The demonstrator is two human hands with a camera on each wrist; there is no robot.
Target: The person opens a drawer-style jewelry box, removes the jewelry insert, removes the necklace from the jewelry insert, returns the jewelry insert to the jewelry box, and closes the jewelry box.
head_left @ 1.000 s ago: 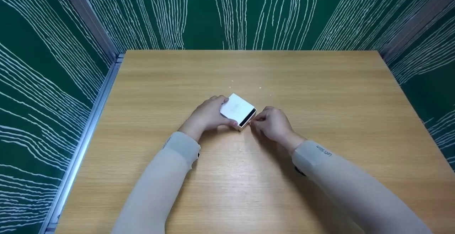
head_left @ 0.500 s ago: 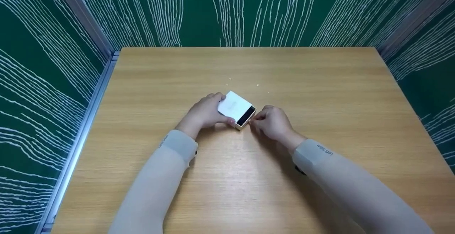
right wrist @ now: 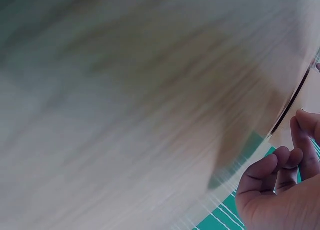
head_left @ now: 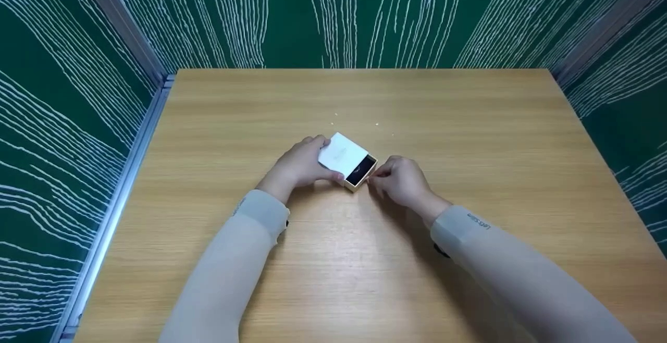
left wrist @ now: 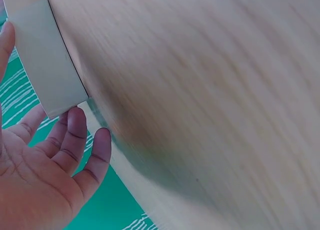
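A small white sliding box [head_left: 341, 152] sits near the middle of the wooden table, turned at an angle. From its right-hand end the inner drawer [head_left: 360, 170] sticks partly out, black inside with a light rim; a small pale detail shows in the dark part. My left hand [head_left: 303, 164] grips the outer sleeve from the left, thumb on the near side and fingers on the far side. At the drawer's front, my right hand [head_left: 401, 181] pinches with thumb and index finger. What lies between these fingertips is mostly hidden; the other fingers curl inward in the right wrist view.
Several tiny white specks [head_left: 377, 124] lie on the wooden table [head_left: 260, 108] beyond the box. Green walls [head_left: 297, 20] with white wavy lines stand behind and at both sides. A metal rail [head_left: 122, 197] runs along the left edge.
The drawer has slid farther out of the sleeve, showing more of its black inside. The sleeve has shifted slightly left in view; the right hand keeps its pinch at the drawer's front.
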